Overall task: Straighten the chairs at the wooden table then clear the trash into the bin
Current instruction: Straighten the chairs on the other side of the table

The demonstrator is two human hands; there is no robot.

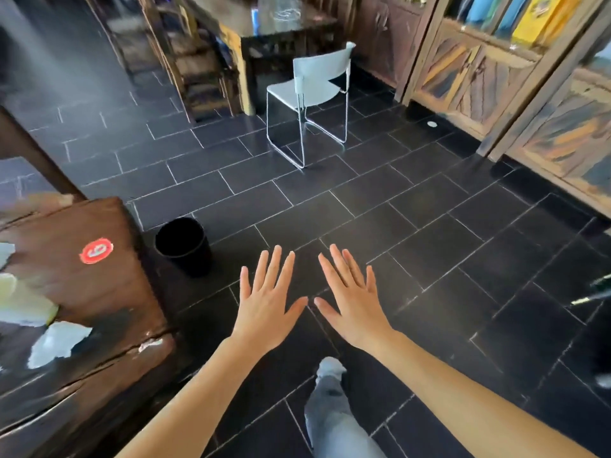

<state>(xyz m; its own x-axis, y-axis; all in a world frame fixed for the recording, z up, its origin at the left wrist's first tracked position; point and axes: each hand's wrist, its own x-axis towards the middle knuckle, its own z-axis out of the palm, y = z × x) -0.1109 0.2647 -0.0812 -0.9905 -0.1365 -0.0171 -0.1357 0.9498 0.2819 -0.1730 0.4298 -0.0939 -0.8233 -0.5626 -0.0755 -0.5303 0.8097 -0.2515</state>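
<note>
Head view – only cam here. Both hands are held out low over the dark tiled floor, palms down, fingers spread wide, nothing in either. Left hand and right hand sit side by side, thumbs nearly touching, neither in contact w/ anything.

The pale chair stands well ahead of the hands, slightly right of centre, pulled out from the end of the far wooden table. Its back faces roughly toward the camera and it looks turned a bit off square to the table edge, seat pointing away and left. More wooden chairs line the far table's left side; too blurred to say whether they're straight.

Near left: a second wooden table w/ a red sticker, and crumpled paper trash lying on its top. The black bin sits on the floor just beside that table's corner, up and left of the left hand – clearly nearer that hand than the right.

My read: nothing started yet. The chair is straight ahead, about equally reachable by both hands once the person walks up, so gripping the backrest top w/ both and pushing it square toward the table seems likely. Trash and bin are a left-side job afterwards.
</note>
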